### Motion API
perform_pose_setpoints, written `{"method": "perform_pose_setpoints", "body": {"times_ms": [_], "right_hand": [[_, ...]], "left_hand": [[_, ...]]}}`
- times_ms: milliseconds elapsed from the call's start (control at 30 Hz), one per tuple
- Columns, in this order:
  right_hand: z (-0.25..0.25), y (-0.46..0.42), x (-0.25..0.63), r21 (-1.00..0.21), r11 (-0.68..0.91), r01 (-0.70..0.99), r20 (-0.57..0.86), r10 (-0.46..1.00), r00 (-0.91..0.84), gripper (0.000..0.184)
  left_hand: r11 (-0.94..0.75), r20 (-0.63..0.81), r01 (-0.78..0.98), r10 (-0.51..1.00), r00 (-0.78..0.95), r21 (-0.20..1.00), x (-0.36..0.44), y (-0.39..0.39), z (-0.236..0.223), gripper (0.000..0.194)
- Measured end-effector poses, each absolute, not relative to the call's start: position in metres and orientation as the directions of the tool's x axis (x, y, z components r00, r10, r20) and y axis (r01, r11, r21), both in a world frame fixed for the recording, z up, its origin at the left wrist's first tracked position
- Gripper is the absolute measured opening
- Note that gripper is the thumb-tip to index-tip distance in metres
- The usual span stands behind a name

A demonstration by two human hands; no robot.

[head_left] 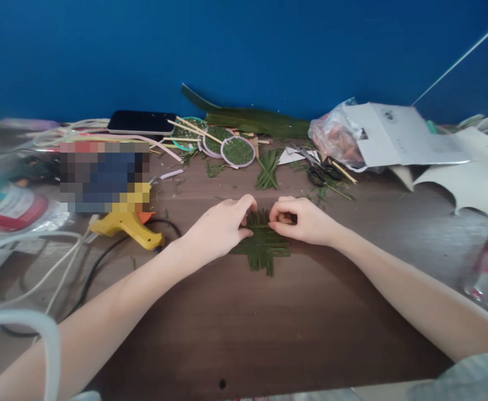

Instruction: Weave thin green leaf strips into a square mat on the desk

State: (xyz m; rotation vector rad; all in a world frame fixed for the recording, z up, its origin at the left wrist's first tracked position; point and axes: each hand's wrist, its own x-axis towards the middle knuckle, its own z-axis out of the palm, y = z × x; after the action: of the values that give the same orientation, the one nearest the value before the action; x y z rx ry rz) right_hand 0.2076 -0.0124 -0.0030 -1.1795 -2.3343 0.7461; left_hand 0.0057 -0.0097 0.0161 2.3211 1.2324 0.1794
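Note:
A small mat of woven green leaf strips (266, 253) lies flat on the brown table, its loose ends sticking out at the edges. My left hand (227, 223) is closed at the mat's upper left side, thumb and fingers pinching. Opposite it, at the upper right side, my right hand (300, 220) is curled with its fingertips pinched together. A thin leaf strip seems to run between both pinches across the top of the weave; the fingers partly hide its ends. Just beyond the hands lies a bundle of cut leaf strips (267, 170).
Round leaf-filled discs (237, 151) and a phone (141, 122) lie at the back. Black-handled scissors (318, 176) rest behind my right hand. A yellow glue gun (133, 225) with cords is on the left. A long leaf (260, 120) and white card (410, 133) lie along the blue wall.

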Motion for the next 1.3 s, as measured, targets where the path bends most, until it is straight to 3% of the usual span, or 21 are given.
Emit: {"method": "perform_pose_setpoints", "body": {"times_ms": [400,533,667,1000,1300], "right_hand": [[-0.005,-0.012,0.203,-0.569,0.493,0.658,0.147,0.848,-0.509,0.019],[-0.004,-0.012,0.202,-0.578,0.471,0.666,0.131,0.86,-0.494,0.02],[-0.004,-0.011,0.202,-0.574,0.469,0.671,0.126,0.86,-0.494,0.02],[-0.005,-0.012,0.202,-0.577,0.473,0.666,0.13,0.858,-0.497,0.021],[-0.003,-0.012,0.202,-0.586,0.456,0.67,0.102,0.862,-0.497,0.021]], "left_hand": [[-0.39,-0.15,0.717,0.812,0.563,0.578,0.005,-0.008,0.018,0.029],[-0.331,-0.173,0.695,0.818,0.548,0.638,0.003,-0.004,0.021,0.014],[-0.36,-0.133,0.696,0.827,0.546,0.622,0.003,-0.003,0.019,0.004],[-0.408,-0.058,0.684,0.834,0.549,0.605,0.004,-0.005,0.01,0.023],[-0.422,-0.155,0.697,0.783,0.603,0.58,0.002,-0.003,0.023,0.002]]}}
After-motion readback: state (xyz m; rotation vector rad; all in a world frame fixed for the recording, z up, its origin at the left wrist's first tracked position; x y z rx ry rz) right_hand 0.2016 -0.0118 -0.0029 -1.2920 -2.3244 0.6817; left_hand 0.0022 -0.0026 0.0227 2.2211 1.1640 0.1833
